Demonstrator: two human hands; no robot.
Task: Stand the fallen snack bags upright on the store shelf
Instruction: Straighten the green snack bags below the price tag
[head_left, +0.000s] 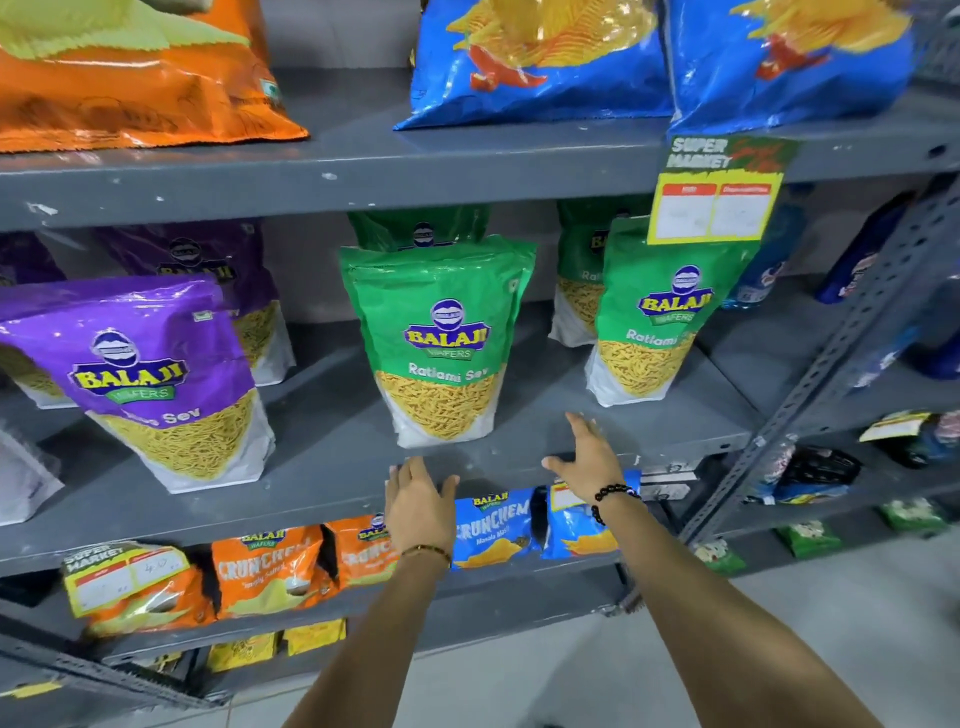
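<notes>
A green Ratlami Sev bag stands upright in the middle of the grey shelf. A second green bag stands upright to its right, with more green bags behind both. A purple sev bag stands at the left, leaning slightly left. My left hand hovers at the shelf's front edge just below the middle green bag, fingers apart, holding nothing. My right hand is spread open over the shelf's front, between the two green bags and touching neither.
Orange and blue chip bags stand on the shelf above. A yellow price tag hangs from that shelf's edge. Small orange and blue Crunchem packs fill the shelf below. A slotted metal upright stands at the right.
</notes>
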